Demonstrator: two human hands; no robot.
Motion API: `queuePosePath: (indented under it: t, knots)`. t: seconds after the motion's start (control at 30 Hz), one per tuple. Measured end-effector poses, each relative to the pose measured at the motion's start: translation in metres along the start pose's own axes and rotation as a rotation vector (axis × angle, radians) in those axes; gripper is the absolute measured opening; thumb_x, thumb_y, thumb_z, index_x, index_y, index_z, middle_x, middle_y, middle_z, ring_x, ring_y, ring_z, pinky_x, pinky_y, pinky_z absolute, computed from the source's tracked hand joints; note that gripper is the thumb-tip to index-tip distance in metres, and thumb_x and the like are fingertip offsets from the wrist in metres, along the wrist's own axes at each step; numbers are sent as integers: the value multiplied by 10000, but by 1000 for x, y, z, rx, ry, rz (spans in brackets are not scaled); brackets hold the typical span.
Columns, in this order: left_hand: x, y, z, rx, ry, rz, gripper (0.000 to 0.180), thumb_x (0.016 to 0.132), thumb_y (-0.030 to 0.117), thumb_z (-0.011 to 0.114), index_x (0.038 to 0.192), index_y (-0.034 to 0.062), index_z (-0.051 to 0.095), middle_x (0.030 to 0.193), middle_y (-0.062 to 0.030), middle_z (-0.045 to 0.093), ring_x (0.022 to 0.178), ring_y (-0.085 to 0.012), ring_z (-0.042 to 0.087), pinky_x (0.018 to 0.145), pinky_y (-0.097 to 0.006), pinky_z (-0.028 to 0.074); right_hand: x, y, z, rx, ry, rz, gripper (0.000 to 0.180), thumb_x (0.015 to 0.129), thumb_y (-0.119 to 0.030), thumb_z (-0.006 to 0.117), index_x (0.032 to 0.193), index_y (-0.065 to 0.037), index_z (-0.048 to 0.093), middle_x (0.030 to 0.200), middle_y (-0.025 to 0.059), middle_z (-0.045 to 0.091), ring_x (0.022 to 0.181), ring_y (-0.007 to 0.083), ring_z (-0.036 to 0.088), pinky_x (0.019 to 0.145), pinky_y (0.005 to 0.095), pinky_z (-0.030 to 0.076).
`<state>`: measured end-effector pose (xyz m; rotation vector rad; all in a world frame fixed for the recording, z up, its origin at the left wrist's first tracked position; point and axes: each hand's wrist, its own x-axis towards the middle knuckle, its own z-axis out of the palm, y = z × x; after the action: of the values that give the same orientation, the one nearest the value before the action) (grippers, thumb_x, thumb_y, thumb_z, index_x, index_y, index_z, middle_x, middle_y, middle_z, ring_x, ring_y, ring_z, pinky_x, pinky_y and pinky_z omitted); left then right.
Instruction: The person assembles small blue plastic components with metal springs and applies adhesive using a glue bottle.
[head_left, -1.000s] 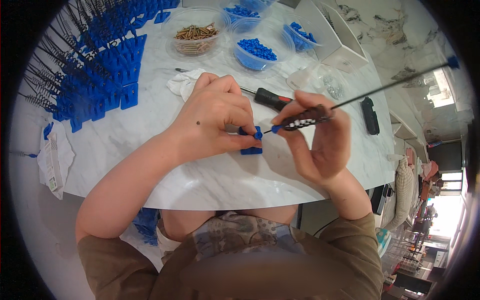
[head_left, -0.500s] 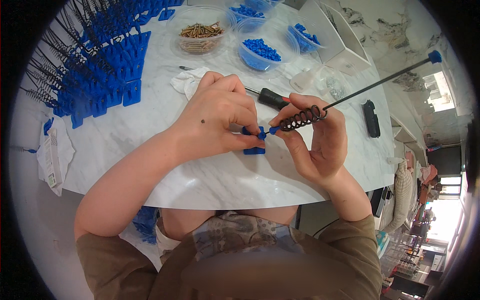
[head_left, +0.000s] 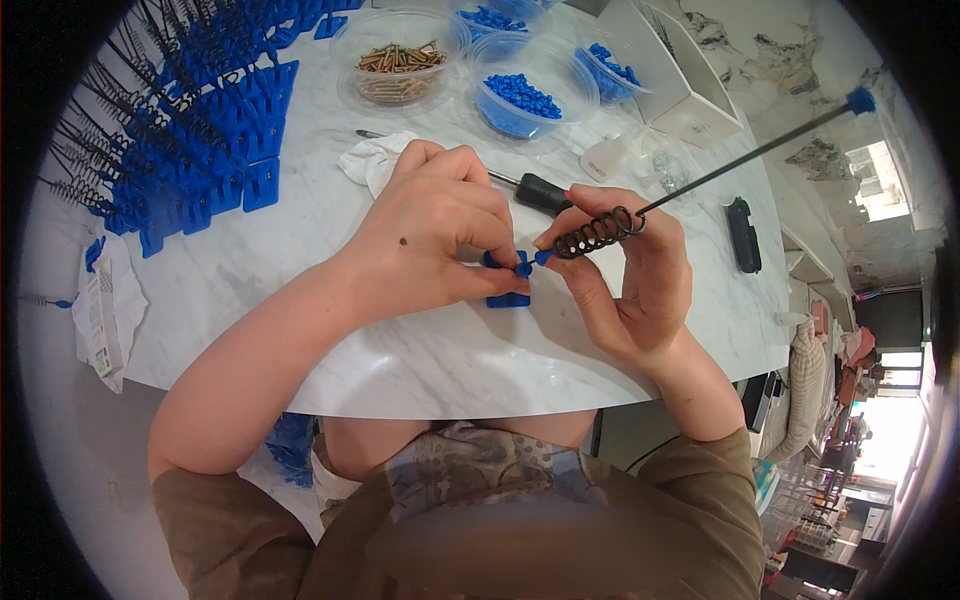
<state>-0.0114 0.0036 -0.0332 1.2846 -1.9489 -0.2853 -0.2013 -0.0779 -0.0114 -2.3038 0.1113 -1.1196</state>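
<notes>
Head view, one item under work, with surroundings as listed.

Left hand [head_left: 435, 225]: thumb and forefinger pinched on a blue block [head_left: 508, 299], which lies at the middle of the white marbled surface [head_left: 430, 385].

Right hand [head_left: 645, 275]: thumb and fingers closed on a black coil spring [head_left: 597, 234] near its blue collar [head_left: 545, 257]. From the coil a black rod [head_left: 750, 157] slants up to the right, ending in a blue cap [head_left: 861, 100]. A thin dark length shows between collar and block; how far it enters the block is hard to tell, the fingers covering part.

Beyond the hands: one screwdriver, black handle [head_left: 541, 193], lying partly behind them; one crumpled white tissue [head_left: 368, 163].

Far side: brass-coloured screws [head_left: 402, 59] in a clear tub; small blue pieces [head_left: 522, 97] in another, with further tubs of blue parts near; one white box [head_left: 706, 98].

Left: rows of blue bases [head_left: 240, 140] bearing black springs; one white packet [head_left: 103, 320].

Right: one black oblong object [head_left: 742, 235].
</notes>
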Motion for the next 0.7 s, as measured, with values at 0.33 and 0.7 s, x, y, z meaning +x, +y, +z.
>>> queuePosePath:
  t: [0.33, 0.7]
  knots:
    - [0, -1, 1, -4, 8, 0, 191, 598, 255, 816, 656, 136, 678, 711, 89, 598, 858, -146, 484, 866, -334, 296, 0, 0, -1, -11, -13, -8, 501, 701, 77, 701, 1164, -14, 533, 1034, 98, 650, 784, 203, 623, 692, 287, 503]
    - [0, -1, 1, 6, 19, 22, 194, 596, 257, 818, 652, 139, 675, 713, 87, 596, 871, -151, 482, 861, -333, 297, -1, -2, -1, 25, -8, 14, 477, 701, 81, 704, 1138, -6, 534, 1061, 107, 649, 791, 206, 628, 704, 294, 511]
